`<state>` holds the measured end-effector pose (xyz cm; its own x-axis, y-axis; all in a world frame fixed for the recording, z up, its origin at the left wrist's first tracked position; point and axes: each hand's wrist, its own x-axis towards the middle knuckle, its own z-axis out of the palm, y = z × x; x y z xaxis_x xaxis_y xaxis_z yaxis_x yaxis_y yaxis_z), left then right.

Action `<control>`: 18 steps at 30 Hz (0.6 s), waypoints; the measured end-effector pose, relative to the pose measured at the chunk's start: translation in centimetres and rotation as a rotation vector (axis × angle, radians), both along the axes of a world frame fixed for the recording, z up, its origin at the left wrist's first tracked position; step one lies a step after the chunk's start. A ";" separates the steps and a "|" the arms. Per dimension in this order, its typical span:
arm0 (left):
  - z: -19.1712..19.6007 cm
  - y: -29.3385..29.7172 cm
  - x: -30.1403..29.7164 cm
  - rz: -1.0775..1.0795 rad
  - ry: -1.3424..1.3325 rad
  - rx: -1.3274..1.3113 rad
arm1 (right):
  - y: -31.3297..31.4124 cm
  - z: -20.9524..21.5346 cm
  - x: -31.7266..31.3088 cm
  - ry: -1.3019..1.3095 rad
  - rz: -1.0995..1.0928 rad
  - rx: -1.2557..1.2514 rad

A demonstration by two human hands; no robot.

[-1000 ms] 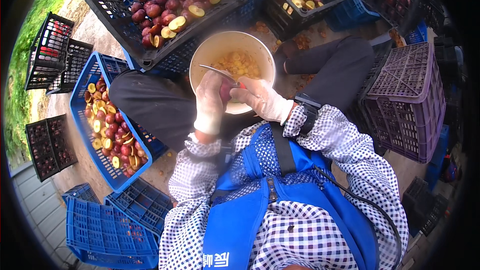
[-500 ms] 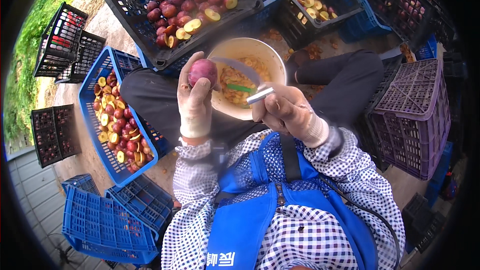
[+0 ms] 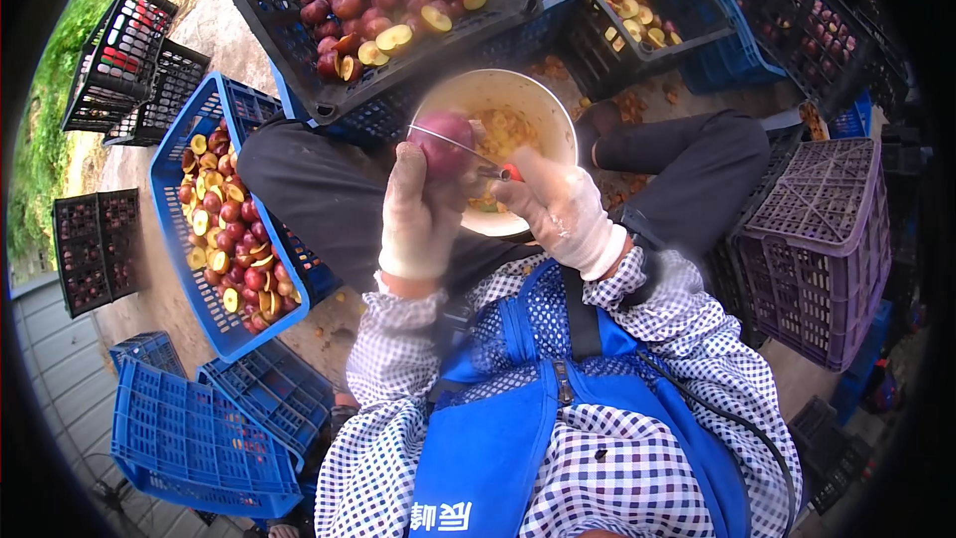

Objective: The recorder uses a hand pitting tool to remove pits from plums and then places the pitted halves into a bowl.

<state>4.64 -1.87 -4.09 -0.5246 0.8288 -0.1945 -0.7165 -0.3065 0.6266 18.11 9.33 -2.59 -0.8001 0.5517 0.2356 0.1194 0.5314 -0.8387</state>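
A whole dark-red plum [image 3: 444, 146] rests in my gloved left hand [image 3: 410, 229], whose fingers are closed around its lower side. My right hand [image 3: 570, 211], also gloved, grips a knife [image 3: 460, 143] with a bit of red showing near the handle. The thin blade, seen edge-on, lies across the plum and seems to touch it; whether it has cut in, I cannot tell. Below both hands, between my legs, stands a pale round bucket [image 3: 550, 118] with yellowish plum pieces in it. The plum and left fingertips are slightly blurred.
Ahead is a black crate [image 3: 468, 52] of whole and cut plums. A blue crate [image 3: 171, 239] of cut plums stands at my left, above stacked blue crates [image 3: 204, 438]. Purple crates [image 3: 822, 229] stand at right. Plum scraps [image 3: 632, 105] lie on the floor beyond the bucket.
The knife has turned from blade-flat over the bucket to edge-on across the plum. The right hand has rotated, and the plum has moved slightly right, closer to it.
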 end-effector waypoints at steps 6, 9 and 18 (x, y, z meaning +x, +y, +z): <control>-0.4 0.0 0.1 -0.017 -0.079 -0.010 | -0.5 -0.1 -0.2 0.036 -0.054 0.054; 0.1 -0.2 -0.3 0.013 0.160 -0.121 | -0.8 -0.2 -0.2 -0.057 -0.061 0.046; -0.2 1.2 0.9 0.092 0.011 -0.100 | -0.9 -2.4 -2.5 -0.026 0.091 -0.172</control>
<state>5.58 -0.68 -4.24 -0.6004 0.7537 -0.2673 -0.6808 -0.3064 0.6653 15.62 8.41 -5.01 -0.8530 0.5071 0.1232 0.0999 0.3904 -0.9152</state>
